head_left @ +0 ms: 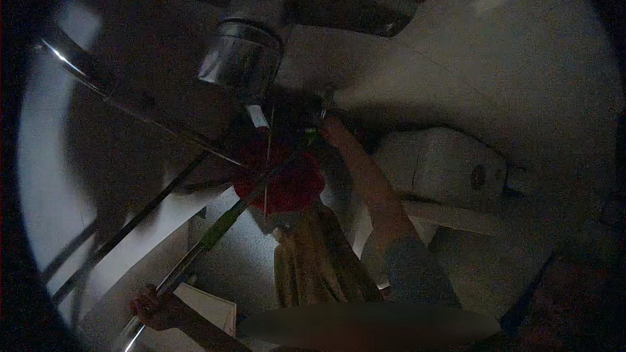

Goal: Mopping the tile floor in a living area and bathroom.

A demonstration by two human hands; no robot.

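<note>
Gripping a long metal pole near its lower end, the left hand is closed around it at the bottom left of the dim view. The pole slants up and to the right, where its far end meets a red bundle that looks like cloth, just beneath a shiny metal fitting. The right hand reaches up along a raised forearm to that same spot; its fingers are lost in shadow against the red bundle, so I cannot tell how far open they are or whether they hold anything. A white boxy unit sits just beside the right forearm, and a tan cloth hangs below the red bundle. Judging by its look, the pole is stiff, smooth and probably slippery, and long enough to swing at the far end, so a firm hold low down with a second hand nearer the top seems best. The red bundle appears soft and light.
</note>
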